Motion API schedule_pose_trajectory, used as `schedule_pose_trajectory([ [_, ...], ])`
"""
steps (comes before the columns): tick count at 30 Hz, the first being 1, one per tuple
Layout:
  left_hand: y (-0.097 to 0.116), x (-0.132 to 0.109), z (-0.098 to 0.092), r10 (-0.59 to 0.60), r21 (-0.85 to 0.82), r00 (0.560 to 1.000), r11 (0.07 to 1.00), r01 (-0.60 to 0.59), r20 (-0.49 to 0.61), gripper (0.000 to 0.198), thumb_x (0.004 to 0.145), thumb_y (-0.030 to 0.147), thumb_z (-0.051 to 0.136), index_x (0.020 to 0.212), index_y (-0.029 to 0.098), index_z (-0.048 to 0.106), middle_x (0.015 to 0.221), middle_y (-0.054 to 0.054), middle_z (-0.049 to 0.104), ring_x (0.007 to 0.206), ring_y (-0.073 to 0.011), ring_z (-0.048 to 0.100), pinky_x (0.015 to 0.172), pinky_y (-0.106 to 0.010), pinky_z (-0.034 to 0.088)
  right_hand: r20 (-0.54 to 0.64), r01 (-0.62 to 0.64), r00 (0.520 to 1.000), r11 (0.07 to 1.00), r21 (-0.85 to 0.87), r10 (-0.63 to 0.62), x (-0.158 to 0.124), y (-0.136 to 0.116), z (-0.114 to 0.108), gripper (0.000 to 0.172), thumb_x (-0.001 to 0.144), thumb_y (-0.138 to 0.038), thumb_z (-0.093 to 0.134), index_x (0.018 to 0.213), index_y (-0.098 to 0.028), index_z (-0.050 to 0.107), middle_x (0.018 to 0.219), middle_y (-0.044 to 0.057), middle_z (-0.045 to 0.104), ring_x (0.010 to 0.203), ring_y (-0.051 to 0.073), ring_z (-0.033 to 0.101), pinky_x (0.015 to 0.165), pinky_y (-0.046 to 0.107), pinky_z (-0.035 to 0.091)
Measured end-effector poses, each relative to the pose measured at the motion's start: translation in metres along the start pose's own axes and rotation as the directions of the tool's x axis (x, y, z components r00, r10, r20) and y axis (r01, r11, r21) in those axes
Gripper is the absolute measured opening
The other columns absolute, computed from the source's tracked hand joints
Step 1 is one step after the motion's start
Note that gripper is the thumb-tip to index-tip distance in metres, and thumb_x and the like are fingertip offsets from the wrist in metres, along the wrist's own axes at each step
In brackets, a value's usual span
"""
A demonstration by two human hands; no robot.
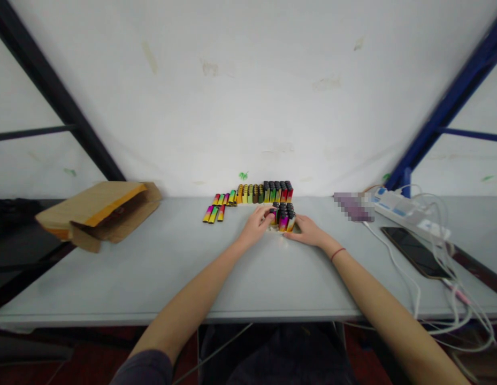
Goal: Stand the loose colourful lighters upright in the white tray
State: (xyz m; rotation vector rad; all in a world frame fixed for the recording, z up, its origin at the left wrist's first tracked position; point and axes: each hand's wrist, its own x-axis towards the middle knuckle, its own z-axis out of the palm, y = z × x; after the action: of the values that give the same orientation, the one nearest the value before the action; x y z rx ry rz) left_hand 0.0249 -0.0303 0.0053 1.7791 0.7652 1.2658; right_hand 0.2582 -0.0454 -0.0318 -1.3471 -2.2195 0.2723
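Observation:
Both my arms reach forward over a grey table (pixel 152 267). My left hand (pixel 257 223) rests with curled fingers against the left side of a small block of upright rainbow-coloured lighters (pixel 283 217). My right hand (pixel 307 230) presses against the block's right side, fingers closed toward it. A red band circles my right wrist. Behind the block, a row of upright lighters (pixel 268 192) stands along the wall. Several loose lighters (pixel 216 209) lie flat to the left of that row.
An open cardboard box (pixel 98 211) lies on its side at the table's left. On the right are a white power strip (pixel 408 213), tangled white cables, a dark phone (pixel 414 251) and a blurred purple item (pixel 352 206). A white wall backs the table.

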Motion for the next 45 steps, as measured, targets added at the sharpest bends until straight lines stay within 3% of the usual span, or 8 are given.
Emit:
schedule_pose_trajectory([
  [11,-0.010,-0.002,0.000,-0.058,0.008,0.998,0.998,0.058,0.028,0.030,0.077,0.031,0.073,0.105,0.026,0.069,0.094,-0.005,0.068,0.093,-0.0247,0.061,0.100,-0.038,0.044,-0.006,0.000,1.000,1.000,-0.014,0.000,-0.001,-0.001,0.000,0.051,0.082,-0.054,0.067,0.118,-0.019,0.061,0.118,0.013,0.068,0.106,0.033,0.063,0.094,0.047,0.047],
  [18,-0.004,0.003,-0.010,0.139,0.223,0.985,0.962,-0.159,0.102,0.015,0.083,0.027,0.067,0.097,0.025,0.071,0.095,-0.007,0.067,0.098,-0.0242,0.060,0.100,-0.035,0.041,0.003,-0.001,1.000,1.000,-0.012,0.001,-0.001,-0.001,-0.001,0.054,0.083,-0.055,0.066,0.122,-0.018,0.059,0.121,0.014,0.067,0.109,0.033,0.062,0.096,0.045,0.047],
  [21,0.004,0.009,-0.031,0.147,0.396,0.984,0.913,-0.095,-0.102,0.006,0.085,0.024,0.064,0.088,0.023,0.069,0.093,-0.009,0.064,0.104,-0.0264,0.057,0.099,-0.036,0.039,0.006,-0.002,1.000,1.000,-0.016,0.002,-0.001,-0.001,-0.001,0.053,0.083,-0.055,0.066,0.121,-0.019,0.059,0.121,0.013,0.067,0.109,0.033,0.062,0.095,0.045,0.047],
  [25,-0.004,0.015,-0.074,0.095,0.542,0.900,0.823,0.169,-0.425,0.017,0.084,0.016,0.058,0.068,0.020,0.055,0.092,-0.013,0.059,0.124,-0.0373,0.042,0.100,-0.049,0.034,0.006,-0.006,1.000,1.000,-0.023,0.006,-0.001,-0.002,-0.002,0.052,0.083,-0.055,0.066,0.120,-0.019,0.060,0.121,0.013,0.067,0.109,0.033,0.062,0.096,0.045,0.047],
  [32,-0.046,0.011,-0.105,0.021,0.428,0.927,0.891,0.152,-0.374,0.005,0.081,0.026,0.066,0.078,0.023,0.063,0.104,-0.018,0.064,0.135,-0.0455,0.030,0.096,-0.061,0.032,0.008,-0.020,1.000,0.999,-0.033,0.021,-0.001,-0.006,-0.004,0.051,0.083,-0.055,0.066,0.118,-0.018,0.061,0.119,0.013,0.067,0.106,0.033,0.062,0.094,0.044,0.047],
  [39,-0.027,0.015,-0.092,-0.354,0.863,0.905,0.353,0.362,-0.235,0.022,0.087,0.018,0.049,0.101,0.016,0.065,0.120,-0.026,0.062,0.117,-0.0448,0.053,0.097,-0.069,0.031,0.008,-0.004,1.000,1.000,-0.013,0.004,-0.001,-0.006,-0.004,0.052,0.082,-0.055,0.066,0.118,-0.018,0.061,0.119,0.014,0.068,0.108,0.034,0.062,0.094,0.046,0.047],
  [41,-0.022,0.016,-0.089,-0.314,0.877,0.933,0.379,0.296,-0.179,0.020,0.085,0.015,0.050,0.100,0.016,0.063,0.124,-0.024,0.059,0.117,-0.0424,0.055,0.098,-0.065,0.035,0.000,0.000,1.000,1.000,-0.006,0.000,-0.001,-0.005,-0.003,0.052,0.082,-0.055,0.067,0.119,-0.018,0.061,0.119,0.014,0.068,0.108,0.034,0.062,0.094,0.046,0.047],
  [45,-0.019,0.020,-0.077,-0.142,0.675,0.984,0.715,0.179,-0.111,0.015,0.082,0.019,0.058,0.097,0.018,0.055,0.110,-0.015,0.061,0.108,-0.0303,0.059,0.096,-0.046,0.047,-0.013,-0.002,1.000,1.000,-0.008,0.002,-0.001,-0.002,-0.001,0.053,0.081,-0.056,0.067,0.119,-0.019,0.062,0.121,0.013,0.067,0.109,0.034,0.062,0.096,0.046,0.047],
])
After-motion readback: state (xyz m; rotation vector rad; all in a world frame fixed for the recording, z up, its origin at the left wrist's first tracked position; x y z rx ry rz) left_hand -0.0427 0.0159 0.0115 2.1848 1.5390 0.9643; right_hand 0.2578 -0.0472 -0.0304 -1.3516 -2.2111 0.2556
